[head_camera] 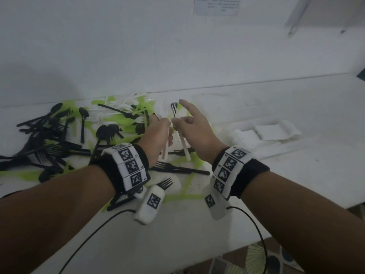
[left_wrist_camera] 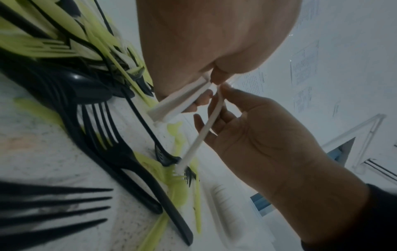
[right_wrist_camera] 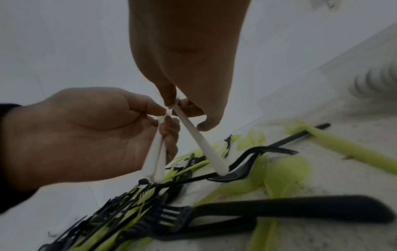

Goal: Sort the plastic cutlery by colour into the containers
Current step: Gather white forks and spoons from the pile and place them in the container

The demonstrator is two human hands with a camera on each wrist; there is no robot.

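Left hand pinches two white handles (wrist views only); right hand pinches one white handle.

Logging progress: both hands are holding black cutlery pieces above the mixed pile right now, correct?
Not black. The left hand and right hand each hold white cutlery by its handle above the mixed pile; the right wrist view shows it plainly.

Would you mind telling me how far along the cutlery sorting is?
Early. Done: nothing visibly sorted. In hand: left hand and right hand each hold white cutlery pieces. Left: black cutlery and green cutlery are mixed across the table.
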